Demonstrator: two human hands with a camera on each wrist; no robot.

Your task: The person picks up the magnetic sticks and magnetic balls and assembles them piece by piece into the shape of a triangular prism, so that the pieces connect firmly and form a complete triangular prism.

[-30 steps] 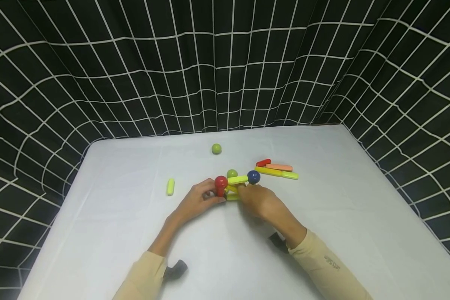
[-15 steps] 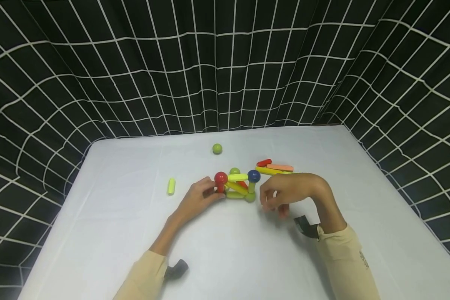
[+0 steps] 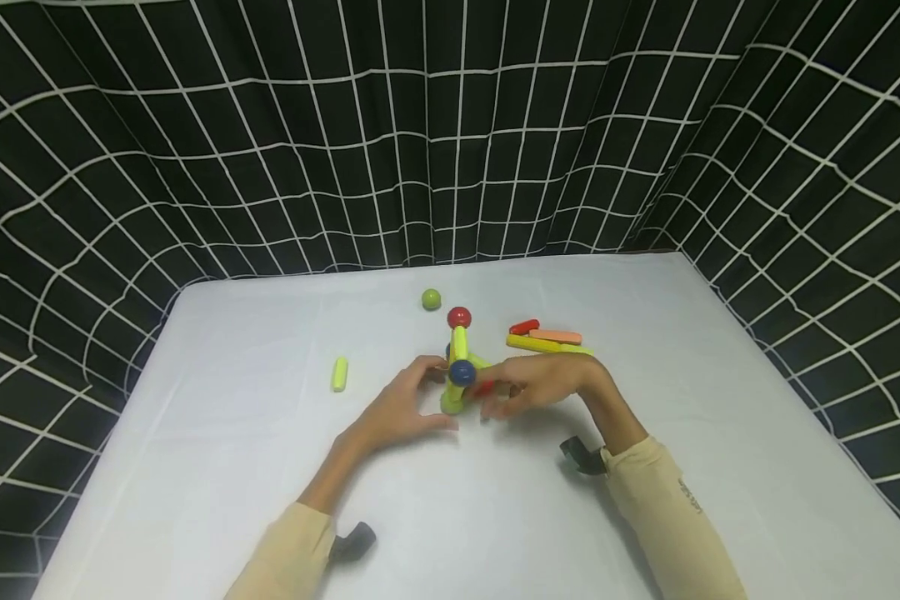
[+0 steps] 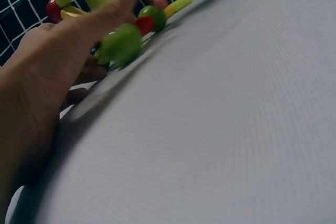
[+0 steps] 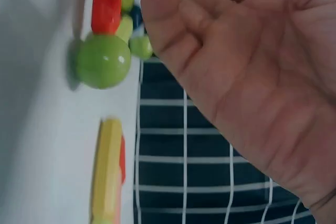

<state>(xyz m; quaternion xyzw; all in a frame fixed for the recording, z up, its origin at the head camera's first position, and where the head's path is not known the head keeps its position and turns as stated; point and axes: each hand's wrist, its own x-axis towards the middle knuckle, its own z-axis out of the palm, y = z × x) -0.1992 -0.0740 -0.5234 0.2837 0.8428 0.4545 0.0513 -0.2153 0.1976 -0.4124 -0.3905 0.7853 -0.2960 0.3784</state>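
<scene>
Between the hands stands a small frame of coloured balls and rods. A yellow-green rod [image 3: 460, 342] on its top joins a red ball [image 3: 459, 317] at the back to a blue ball [image 3: 462, 373] in front. Lower down are a green ball [image 3: 452, 404] and a red rod [image 5: 106, 6] ending in another green ball [image 5: 103, 61]. My left hand [image 3: 403, 410] is at the frame's left side, thumb and fingers spread apart around it. My right hand [image 3: 543, 385] hovers at the right side, fingers loosely bent and fingertips close by the red rod.
A loose green ball [image 3: 431, 299] lies behind the frame. To the left is a yellow-green rod [image 3: 340, 374]. At right lie a red rod [image 3: 524, 327], an orange rod [image 3: 556, 337] and a yellow rod [image 3: 532, 343] on the white tabletop [image 3: 435, 517].
The right hand moves off the frame to the right, then back in beside it. The frame has turned, so its blue ball now faces front. The left hand's fingers have spread wider.
</scene>
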